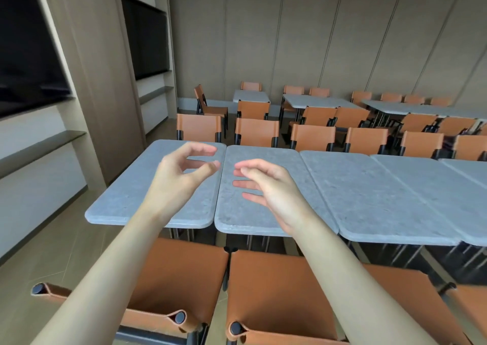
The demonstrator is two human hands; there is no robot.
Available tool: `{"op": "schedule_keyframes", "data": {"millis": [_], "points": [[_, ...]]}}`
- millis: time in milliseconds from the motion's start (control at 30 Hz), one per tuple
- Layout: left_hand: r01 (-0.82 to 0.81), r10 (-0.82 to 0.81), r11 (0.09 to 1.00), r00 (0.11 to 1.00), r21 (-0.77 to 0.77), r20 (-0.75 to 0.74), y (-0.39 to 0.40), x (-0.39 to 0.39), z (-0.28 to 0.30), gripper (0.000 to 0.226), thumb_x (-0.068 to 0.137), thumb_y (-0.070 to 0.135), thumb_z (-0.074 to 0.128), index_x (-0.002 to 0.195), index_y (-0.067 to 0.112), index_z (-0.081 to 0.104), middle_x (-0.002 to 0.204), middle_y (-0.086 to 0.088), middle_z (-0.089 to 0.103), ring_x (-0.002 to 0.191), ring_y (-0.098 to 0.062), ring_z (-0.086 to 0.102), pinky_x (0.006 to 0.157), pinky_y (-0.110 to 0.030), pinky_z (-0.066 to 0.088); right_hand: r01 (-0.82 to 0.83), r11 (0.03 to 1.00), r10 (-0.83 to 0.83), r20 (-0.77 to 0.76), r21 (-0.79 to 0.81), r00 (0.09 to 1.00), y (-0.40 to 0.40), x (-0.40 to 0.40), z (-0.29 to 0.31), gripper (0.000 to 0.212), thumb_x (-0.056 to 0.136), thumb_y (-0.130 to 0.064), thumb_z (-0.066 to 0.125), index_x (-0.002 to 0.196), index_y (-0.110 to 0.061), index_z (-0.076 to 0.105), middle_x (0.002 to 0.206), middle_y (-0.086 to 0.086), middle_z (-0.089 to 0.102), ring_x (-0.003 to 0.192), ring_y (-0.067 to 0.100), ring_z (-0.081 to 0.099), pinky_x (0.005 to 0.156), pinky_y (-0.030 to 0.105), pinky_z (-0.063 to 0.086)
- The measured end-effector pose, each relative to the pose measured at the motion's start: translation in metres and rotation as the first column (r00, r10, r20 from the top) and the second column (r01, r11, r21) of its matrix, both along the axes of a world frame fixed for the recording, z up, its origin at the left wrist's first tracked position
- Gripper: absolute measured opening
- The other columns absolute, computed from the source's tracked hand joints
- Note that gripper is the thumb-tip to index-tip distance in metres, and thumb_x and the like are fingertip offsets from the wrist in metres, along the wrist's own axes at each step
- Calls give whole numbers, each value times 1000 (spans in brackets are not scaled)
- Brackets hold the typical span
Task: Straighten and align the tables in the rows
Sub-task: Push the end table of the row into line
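Chairs [181, 273], then hands [174, 178] (empty) over tables [126, 194].

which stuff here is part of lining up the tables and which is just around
Part of the job:
leftmost table
second table
left hand
right hand

Just around:
orange chairs
dark wall screens
back-row tables

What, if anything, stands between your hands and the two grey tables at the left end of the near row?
Nothing visible does: the left hand and right hand hover directly over the end table and the second table; the orange chairs sit below the forearms.
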State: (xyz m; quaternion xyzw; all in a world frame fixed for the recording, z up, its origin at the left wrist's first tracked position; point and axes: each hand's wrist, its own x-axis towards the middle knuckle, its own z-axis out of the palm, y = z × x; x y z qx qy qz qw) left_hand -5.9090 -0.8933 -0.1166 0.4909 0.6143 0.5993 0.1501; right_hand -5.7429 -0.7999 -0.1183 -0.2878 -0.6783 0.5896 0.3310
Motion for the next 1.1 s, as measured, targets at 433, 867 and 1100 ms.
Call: {"op": "schedule_keyframes", "data": {"millis": [433, 867, 1100], "points": [[-11, 6, 995, 999, -97, -54, -39, -66, 1, 12, 93, 28, 70, 105, 29, 70, 104, 16, 70, 81, 8, 63, 79, -15, 43, -56, 998, 55, 9, 16, 998, -21, -70, 4, 20, 101, -25, 58, 113, -20, 72, 113, -4, 74, 100, 10, 73, 101, 42, 54], [-76, 47, 964, 992, -257, -118, -34, -222, -3, 11, 93, 32, 69, 104, 33, 72, 114, 16, 69, 98, -7, 66, 92, -31, 49, -64, 996, 64, -10, -67, 998, 22, -210, -12, 19, 100, -24, 58, 112, -19, 73, 113, -3, 75, 101, 11, 73, 99, 39, 54], [-71, 59, 935, 997, -347, -45, -17, -316, -39, 12, 96, 23, 66, 105, 26, 72, 115, 12, 70, 110, -14, 65, 105, -41, 49, -25, 983, 36, 60, -181, 998, 49, -284, -66, 19, 100, -24, 59, 110, -19, 73, 112, -3, 75, 101, 12, 73, 101, 42, 54]]}}
